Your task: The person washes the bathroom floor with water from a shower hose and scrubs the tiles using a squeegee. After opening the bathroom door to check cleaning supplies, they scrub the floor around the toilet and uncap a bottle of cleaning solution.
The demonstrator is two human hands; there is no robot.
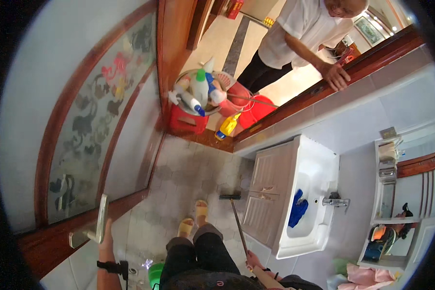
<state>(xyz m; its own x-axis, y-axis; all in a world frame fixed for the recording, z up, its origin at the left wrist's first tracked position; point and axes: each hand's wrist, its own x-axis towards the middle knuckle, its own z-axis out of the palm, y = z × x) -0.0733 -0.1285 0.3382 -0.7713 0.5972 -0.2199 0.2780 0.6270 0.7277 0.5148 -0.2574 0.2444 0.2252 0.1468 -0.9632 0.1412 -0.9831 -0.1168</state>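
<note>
My left hand [106, 235] is at the lever handle [102, 219] of a wooden door with a patterned glass panel [90, 119]; whether its fingers close on the handle is hidden. In my right hand [253, 261] is the long pole [239, 228] of a floor brush. The dark brush head [230, 197] rests on the hexagonal floor tiles, beside the vanity cabinet and ahead of my yellow slippers [185, 227]. A blue cloth [298, 209] lies in the white washbasin [311, 232].
Past the doorway, a person in a white shirt [308, 32] rests a hand on the frame. At the threshold are a basin of bottles [200, 88] on a red stool [188, 121], red buckets [262, 105] and a yellow bottle [227, 127]. A green bucket [156, 273] stands beside my legs.
</note>
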